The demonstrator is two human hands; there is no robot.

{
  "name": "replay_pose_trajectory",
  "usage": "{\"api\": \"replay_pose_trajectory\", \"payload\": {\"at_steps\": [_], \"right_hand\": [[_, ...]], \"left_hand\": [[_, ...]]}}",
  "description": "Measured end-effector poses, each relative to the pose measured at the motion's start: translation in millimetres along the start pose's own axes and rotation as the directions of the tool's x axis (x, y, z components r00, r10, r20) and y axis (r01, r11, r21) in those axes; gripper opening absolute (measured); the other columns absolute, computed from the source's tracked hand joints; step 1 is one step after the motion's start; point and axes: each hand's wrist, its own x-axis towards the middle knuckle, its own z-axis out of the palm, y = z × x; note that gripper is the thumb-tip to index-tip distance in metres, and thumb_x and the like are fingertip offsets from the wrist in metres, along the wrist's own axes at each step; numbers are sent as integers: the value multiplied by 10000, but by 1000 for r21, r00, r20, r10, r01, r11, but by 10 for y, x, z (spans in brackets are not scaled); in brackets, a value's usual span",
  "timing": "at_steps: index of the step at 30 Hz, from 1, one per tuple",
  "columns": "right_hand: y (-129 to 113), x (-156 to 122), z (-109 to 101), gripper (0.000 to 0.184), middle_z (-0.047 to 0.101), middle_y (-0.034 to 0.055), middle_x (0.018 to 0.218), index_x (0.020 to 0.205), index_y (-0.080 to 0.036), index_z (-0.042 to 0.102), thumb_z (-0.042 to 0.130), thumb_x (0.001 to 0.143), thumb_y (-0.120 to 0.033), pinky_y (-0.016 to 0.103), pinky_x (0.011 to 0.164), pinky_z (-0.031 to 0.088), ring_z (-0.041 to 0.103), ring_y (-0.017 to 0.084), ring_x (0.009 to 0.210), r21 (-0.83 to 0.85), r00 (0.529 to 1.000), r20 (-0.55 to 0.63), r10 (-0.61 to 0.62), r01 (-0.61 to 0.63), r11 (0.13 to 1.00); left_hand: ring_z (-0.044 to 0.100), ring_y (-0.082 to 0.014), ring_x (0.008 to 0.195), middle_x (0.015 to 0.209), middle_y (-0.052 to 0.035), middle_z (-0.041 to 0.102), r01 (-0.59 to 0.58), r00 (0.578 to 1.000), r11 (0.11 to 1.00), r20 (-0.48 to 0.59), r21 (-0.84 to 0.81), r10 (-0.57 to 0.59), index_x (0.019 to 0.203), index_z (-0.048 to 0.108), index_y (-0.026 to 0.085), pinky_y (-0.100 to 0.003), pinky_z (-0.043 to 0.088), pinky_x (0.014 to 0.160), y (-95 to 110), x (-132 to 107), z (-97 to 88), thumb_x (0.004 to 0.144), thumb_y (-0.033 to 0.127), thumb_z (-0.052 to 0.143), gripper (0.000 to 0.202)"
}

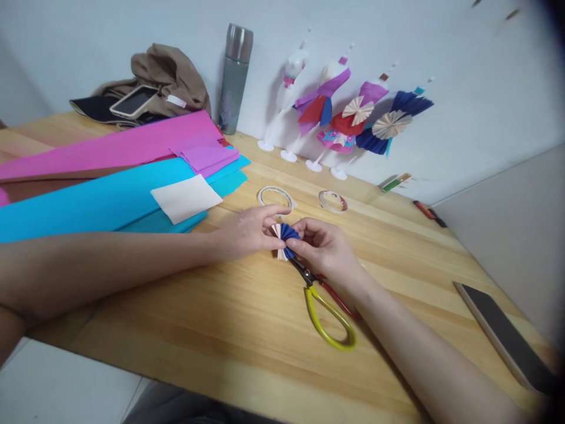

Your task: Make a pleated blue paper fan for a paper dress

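Blue-and-cream pleated paper (290, 233) sits at the blade end of the scissors (309, 285), pinched by both left hand (251, 233) and right hand (325, 242); a slackened pinch could let its folds spring apart.

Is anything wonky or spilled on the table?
I see no spills. The figures lean, but the bottle leans that way too, so probably the camera's tilted. The white paper lies crooked across the blue paper.

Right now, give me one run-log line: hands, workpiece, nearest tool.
left hand: holding pleated paper fan | right hand: pinching fan's blue side | scissors: on table, beside right hand
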Motion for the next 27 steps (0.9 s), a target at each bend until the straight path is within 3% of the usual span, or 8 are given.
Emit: {"api": "replay_pose_trajectory", "payload": {"at_steps": [4, 8, 11, 15, 20, 24, 27], "right_hand": [[34, 29, -6, 339, 594, -40, 588, 724, -200, 594, 831, 647, -430, 248, 477, 402, 523, 102, 473, 108, 997, -66, 51, -43, 993], [-12, 38, -10, 360, 579, -46, 556, 693, -200, 589, 846, 632, -445, 237, 456, 389, 484, 84, 446, 158, 990, -139, 33, -11, 987], [-44, 26, 17, 329, 598, -31, 567, 686, -198, 600, 827, 668, -435, 241, 480, 402, 493, 91, 478, 134, 979, -201, -16, 44, 990], [-23, 6, 80, 324, 613, -30, 591, 718, -207, 579, 808, 697, -435, 246, 498, 416, 493, 93, 483, 191, 981, -192, -35, 73, 979], [-40, -12, 46, 330, 638, -2, 676, 762, -210, 605, 788, 703, -478, 279, 553, 448, 563, 140, 586, 173, 994, -98, -51, 68, 982], [-123, 4, -57, 332, 640, 6, 695, 824, -209, 659, 735, 728, -517, 298, 581, 439, 561, 158, 621, 55, 985, -136, -103, 112, 992], [-159, 30, -86, 305, 615, -13, 623, 764, -208, 651, 776, 683, -473, 284, 561, 418, 528, 136, 561, 1, 991, -117, -67, 68, 998]], "left_hand": [[730, -217, 899, 1130, -160, 736, 56, 998, 998, -27, -27, -57, 1449, 472, 139, -333, 548, 805, 93, -20, 23, 718, 117, 742, 780], [708, -232, 1047, 1324, -204, 645, 45, 998, 990, -41, -134, -51, 1474, 424, 157, -336, 542, 880, 121, -27, 22, 704, 142, 790, 852], [715, -219, 1020, 1201, -170, 712, 71, 997, 987, 47, -142, -65, 1436, 456, 148, -337, 524, 901, 113, -14, -1, 734, 190, 792, 779], [715, -176, 932, 1081, -122, 745, 111, 981, 983, 175, -149, -84, 1181, 622, 128, -297, 519, 859, 137, 4, -33, 767, 216, 752, 443], [621, -100, 647, 785, -24, 712, 132, 990, 990, 61, -44, -130, 961, 668, 133, -223, 468, 643, 175, 2, -50, 732, 275, 766, 286], [590, -100, 667, 753, 3, 676, 97, 993, 995, 65, -13, -96, 869, 656, 147, -220, 415, 633, 149, -16, -34, 710, 258, 759, 220], [553, -96, 637, 714, 24, 638, 95, 994, 995, 54, 25, -96, 854, 655, 151, -219, 360, 597, 139, -17, -23, 697, 272, 758, 224]]}}
